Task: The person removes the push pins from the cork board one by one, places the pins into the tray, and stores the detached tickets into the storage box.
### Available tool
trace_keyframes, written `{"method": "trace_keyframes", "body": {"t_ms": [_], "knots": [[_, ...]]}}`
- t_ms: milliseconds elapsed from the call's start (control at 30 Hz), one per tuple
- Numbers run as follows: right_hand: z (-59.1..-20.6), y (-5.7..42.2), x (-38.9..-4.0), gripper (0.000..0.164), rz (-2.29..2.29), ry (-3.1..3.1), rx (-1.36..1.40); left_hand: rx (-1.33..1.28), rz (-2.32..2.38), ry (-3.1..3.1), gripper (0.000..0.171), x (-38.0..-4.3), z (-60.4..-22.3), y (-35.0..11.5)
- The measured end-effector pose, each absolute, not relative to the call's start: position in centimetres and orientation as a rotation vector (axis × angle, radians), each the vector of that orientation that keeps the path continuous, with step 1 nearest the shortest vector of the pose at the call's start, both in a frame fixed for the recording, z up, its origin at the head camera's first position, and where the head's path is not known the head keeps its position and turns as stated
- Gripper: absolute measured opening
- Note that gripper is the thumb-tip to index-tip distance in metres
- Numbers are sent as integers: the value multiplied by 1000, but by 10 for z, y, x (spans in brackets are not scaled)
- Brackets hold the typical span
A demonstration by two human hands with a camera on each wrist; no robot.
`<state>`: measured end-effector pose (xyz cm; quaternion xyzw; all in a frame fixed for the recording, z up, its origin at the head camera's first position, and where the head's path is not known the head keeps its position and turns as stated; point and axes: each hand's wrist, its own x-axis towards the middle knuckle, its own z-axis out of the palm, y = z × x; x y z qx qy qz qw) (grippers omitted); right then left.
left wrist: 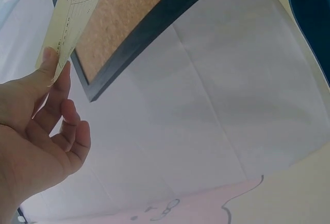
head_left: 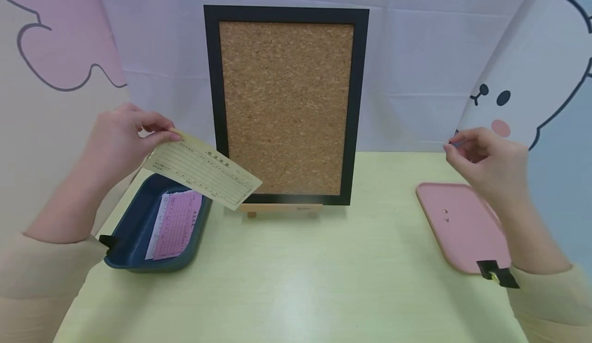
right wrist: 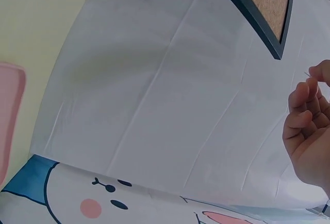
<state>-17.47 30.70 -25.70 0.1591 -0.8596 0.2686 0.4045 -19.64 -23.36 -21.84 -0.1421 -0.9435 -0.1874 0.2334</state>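
My left hand (head_left: pixel 122 140) pinches a pale yellow printed receipt slip (head_left: pixel 205 171) by one corner, between thumb and forefinger. The slip hangs tilted in front of the lower left of a black-framed cork board (head_left: pixel 287 107). In the left wrist view the thumb (left wrist: pixel 49 59) lies flat on the slip. Off to the right, my right hand (head_left: pixel 492 163) is raised above a pink tray (head_left: pixel 481 240). Its thumb and forefinger pinch a small pin (right wrist: pixel 307 74), whose thin metal point shows in the right wrist view; the fingers hide its head.
A dark blue bin (head_left: pixel 125 235) at the left holds pink and white slips (head_left: pixel 178 225). Two tiny pins (head_left: pixel 446 215) lie on the pink tray. The cork board stands on a small wooden easel (head_left: pixel 282 208) at the back of the pale yellow table (head_left: pixel 296 271).
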Motion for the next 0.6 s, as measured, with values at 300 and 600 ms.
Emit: {"method": "trace_keyframes", "body": {"t_ms": [300, 600], "knots": [[-264, 326, -168, 11, 648, -2271, 269, -399, -435, -2661, 16, -204, -213, -247], [-277, 348, -165, 16, 639, -2371, 142, -454, -330, -2702, 16, -212, -212, -260]]}}
